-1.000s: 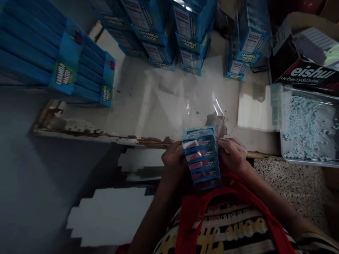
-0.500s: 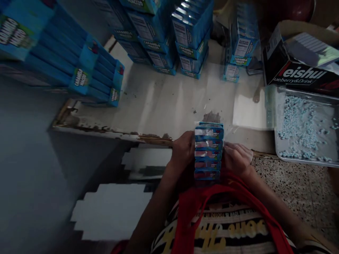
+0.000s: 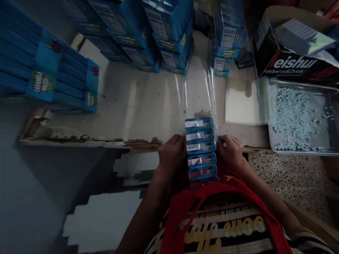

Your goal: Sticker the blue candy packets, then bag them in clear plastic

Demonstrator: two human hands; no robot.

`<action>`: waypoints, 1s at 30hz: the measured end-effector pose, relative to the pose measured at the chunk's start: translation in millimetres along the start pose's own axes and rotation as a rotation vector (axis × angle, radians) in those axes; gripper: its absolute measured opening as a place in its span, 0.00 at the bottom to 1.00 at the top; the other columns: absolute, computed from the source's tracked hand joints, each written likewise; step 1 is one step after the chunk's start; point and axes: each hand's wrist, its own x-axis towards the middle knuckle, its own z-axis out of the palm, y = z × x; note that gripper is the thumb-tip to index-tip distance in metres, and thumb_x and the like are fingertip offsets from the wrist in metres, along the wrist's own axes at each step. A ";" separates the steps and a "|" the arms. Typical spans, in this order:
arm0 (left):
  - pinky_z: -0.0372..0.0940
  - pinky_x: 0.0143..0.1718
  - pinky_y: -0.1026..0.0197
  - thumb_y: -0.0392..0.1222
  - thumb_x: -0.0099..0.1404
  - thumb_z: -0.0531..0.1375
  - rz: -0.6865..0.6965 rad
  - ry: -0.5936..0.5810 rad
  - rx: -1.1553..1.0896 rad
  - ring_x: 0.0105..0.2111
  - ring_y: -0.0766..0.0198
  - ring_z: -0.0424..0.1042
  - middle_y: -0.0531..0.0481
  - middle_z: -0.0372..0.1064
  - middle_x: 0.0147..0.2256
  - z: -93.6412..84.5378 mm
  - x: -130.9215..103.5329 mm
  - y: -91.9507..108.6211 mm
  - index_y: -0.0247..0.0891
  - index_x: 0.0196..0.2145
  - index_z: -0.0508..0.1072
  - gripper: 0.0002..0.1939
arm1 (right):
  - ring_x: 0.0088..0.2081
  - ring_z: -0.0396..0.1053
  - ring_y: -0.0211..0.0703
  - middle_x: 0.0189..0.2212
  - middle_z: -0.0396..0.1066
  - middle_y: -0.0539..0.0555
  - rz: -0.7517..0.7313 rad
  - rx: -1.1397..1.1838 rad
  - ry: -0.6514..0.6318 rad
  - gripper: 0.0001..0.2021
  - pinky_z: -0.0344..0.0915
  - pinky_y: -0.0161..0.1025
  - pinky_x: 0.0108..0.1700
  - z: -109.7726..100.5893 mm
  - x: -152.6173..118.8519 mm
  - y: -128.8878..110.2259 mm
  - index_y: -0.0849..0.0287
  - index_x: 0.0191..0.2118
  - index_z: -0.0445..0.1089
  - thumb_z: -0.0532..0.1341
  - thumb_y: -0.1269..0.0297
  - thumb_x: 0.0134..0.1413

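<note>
A row of several small blue candy boxes [image 3: 201,148], tops facing up, stands in front of my red apron at the table edge. A clear plastic bag [image 3: 197,84] surrounds the row, and its long loose end stretches away over the table. My left hand [image 3: 172,152] is closed at the row's left side, seemingly on the bag's edge; its fingertips are partly hidden. On the other side, my right hand [image 3: 230,150] pinches the bag beside the boxes.
Stacks of blue candy packs [image 3: 148,46] line the back and left of the worn white table [image 3: 137,106]. At right lie a pile of clear bags [image 3: 239,102], a transparent tray [image 3: 328,141] with small pale-blue pellets and a black carton [image 3: 288,65].
The bag's loose end now lies stretched forward across the table, where it was hardly visible before. Both hands stay beside the row, with more boxes showing. The whole view has shifted somewhat.
</note>
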 end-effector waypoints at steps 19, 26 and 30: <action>0.73 0.34 0.60 0.43 0.64 0.62 -0.054 -0.543 -0.339 0.37 0.54 0.80 0.42 0.79 0.46 4.4 -102.5 9.3 0.40 0.47 0.83 0.16 | 0.31 0.61 0.40 0.27 0.68 0.49 -0.280 0.567 -0.439 0.14 0.55 0.40 0.37 -52.5 -84.2 34.0 0.55 0.29 0.60 0.54 0.74 0.69; 0.76 0.49 0.54 0.51 0.55 0.75 -0.422 -0.181 -1.106 0.49 0.51 0.80 0.41 0.79 0.46 15.7 -129.2 30.0 0.40 0.51 0.76 0.28 | 0.39 0.71 0.42 0.40 0.74 0.53 0.159 0.811 -0.451 0.07 0.68 0.40 0.41 -52.9 -111.2 21.9 0.53 0.44 0.68 0.66 0.60 0.66; 0.76 0.54 0.49 0.46 0.50 0.78 -0.557 -0.107 -1.268 0.53 0.49 0.79 0.41 0.77 0.54 7.4 -105.2 54.3 0.43 0.65 0.66 0.47 | 0.51 0.77 0.48 0.54 0.76 0.58 0.287 0.836 -0.342 0.30 0.75 0.46 0.53 -40.6 -104.1 4.3 0.51 0.65 0.61 0.69 0.58 0.62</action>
